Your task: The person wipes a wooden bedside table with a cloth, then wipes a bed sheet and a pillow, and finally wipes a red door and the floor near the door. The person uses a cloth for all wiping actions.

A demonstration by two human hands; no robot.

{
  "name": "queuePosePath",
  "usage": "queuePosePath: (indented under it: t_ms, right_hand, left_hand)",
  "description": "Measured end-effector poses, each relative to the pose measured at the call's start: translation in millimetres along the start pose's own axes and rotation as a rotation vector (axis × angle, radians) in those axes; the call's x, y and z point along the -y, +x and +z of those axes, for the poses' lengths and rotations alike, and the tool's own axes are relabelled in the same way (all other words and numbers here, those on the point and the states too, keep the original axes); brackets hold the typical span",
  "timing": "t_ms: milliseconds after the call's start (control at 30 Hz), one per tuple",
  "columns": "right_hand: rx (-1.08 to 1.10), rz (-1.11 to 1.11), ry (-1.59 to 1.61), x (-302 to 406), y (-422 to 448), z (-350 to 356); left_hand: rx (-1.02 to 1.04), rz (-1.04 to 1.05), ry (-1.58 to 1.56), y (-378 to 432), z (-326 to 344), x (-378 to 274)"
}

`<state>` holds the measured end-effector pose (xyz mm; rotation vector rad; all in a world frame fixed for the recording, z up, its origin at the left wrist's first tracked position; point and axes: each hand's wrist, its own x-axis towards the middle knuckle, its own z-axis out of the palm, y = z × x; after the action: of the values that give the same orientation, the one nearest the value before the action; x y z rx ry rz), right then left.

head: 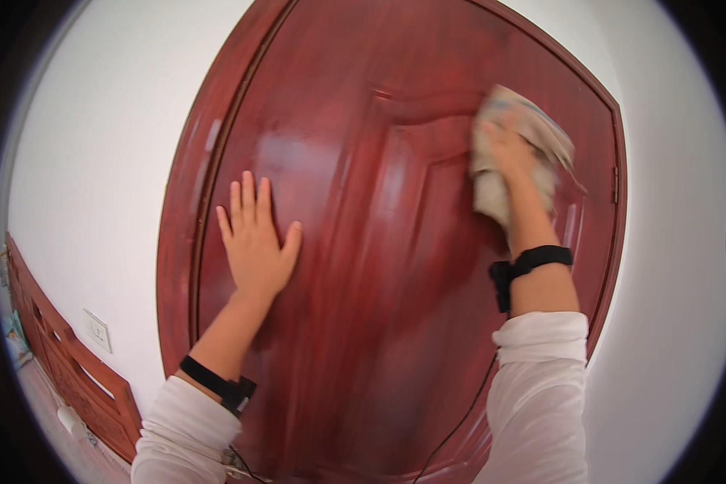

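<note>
A reddish-brown wooden door (314,199) with raised panel moulding stands before me. My left hand (255,248) lies against its left part with the fingers spread and holds nothing. Towards the upper right, my right hand (511,145) presses a beige cloth (490,196) on the panelled surface; hand and cloth are blurred, and how far the fingers grip the cloth is hard to see. Each forearm wears a black strap (542,259) with a small dark device.
White walls flank the door frame (178,242). A wall socket (98,331) is at the lower left, above a carved wooden headboard or panel (78,369). A thin black cable (469,411) hangs by my right arm. Metal hinges (616,184) sit on the right edge.
</note>
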<state>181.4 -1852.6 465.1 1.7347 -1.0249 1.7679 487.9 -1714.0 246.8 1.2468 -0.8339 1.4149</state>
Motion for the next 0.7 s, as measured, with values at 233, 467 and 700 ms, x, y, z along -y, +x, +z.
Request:
queuePosePath:
  t_ms: [233,467,700]
  right_hand:
    - [-0.150,-1.090,0.178,62.6,-48.5,74.8]
    - [-0.129,-0.448,0.038,-91.7,-33.3,-1.6]
    - [-0.318,0.375,-0.104,-177.4,-11.8,25.6]
  left_hand:
    - [-0.012,-0.141,0.047,-1.7,14.6,-12.4]
    - [-0.012,-0.088,0.124,-6.2,23.2,-4.4]
    - [-0.033,-0.110,0.121,-3.8,23.3,-3.0]
